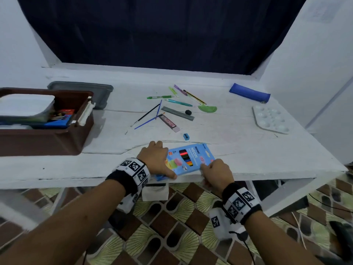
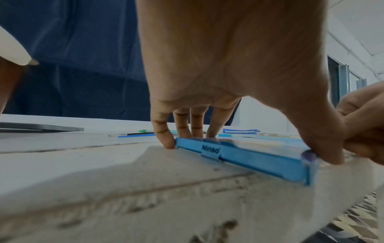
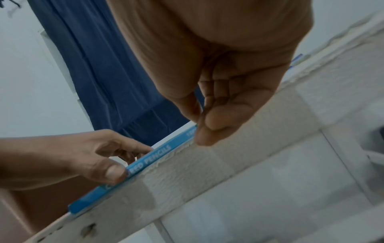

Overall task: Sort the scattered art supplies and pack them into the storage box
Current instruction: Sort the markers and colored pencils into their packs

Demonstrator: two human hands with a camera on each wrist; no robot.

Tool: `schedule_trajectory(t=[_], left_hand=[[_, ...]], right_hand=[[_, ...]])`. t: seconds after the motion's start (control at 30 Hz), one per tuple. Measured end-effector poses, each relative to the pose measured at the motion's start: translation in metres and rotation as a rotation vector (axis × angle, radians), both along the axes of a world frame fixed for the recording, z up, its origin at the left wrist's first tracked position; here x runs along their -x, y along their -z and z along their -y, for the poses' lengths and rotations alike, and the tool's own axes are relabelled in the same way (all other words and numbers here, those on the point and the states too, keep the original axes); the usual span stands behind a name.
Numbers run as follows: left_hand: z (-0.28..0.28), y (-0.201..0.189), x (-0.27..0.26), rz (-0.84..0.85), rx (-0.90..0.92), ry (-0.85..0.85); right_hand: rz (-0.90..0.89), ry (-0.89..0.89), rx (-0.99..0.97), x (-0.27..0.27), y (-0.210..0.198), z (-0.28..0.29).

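Note:
A flat blue box of coloured pencils lies at the front edge of the white table, slightly overhanging it. My left hand grips its left end, fingers curled over the far side and thumb on the near corner. My right hand pinches the box's right near corner at the table edge. The brown storage box stands open at the left with a white pad and a brush pack inside.
A grey lid lies behind the storage box. Pens, brushes, a grey ruler, a green protractor, a black eraser and a blue sharpener are scattered mid-table. A blue pencil case and white palette lie at the right.

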State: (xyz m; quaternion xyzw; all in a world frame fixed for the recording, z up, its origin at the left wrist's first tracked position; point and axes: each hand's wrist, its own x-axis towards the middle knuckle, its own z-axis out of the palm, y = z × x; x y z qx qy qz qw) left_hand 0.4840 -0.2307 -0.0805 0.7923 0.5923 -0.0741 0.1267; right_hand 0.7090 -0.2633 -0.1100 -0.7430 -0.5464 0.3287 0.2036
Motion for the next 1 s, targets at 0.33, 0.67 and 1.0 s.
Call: schedule_trajectory(t=[0.33, 0.67, 1.0], left_hand=[[0.039, 0.003, -0.033, 0.200, 0.013, -0.057], [0.069, -0.011, 0.028, 0.403, -0.100, -0.308], [0.114, -0.075, 0.158, 0.498, -0.440, -0.552]], right_hand=[[-0.816, 0.139, 0.113, 0.007, -0.006, 0.043], [-0.824, -0.037, -0.015, -0.002, -0.052, 0.053], [-0.752, -0.499, -0.085, 0.102, -0.164, 0.011]])
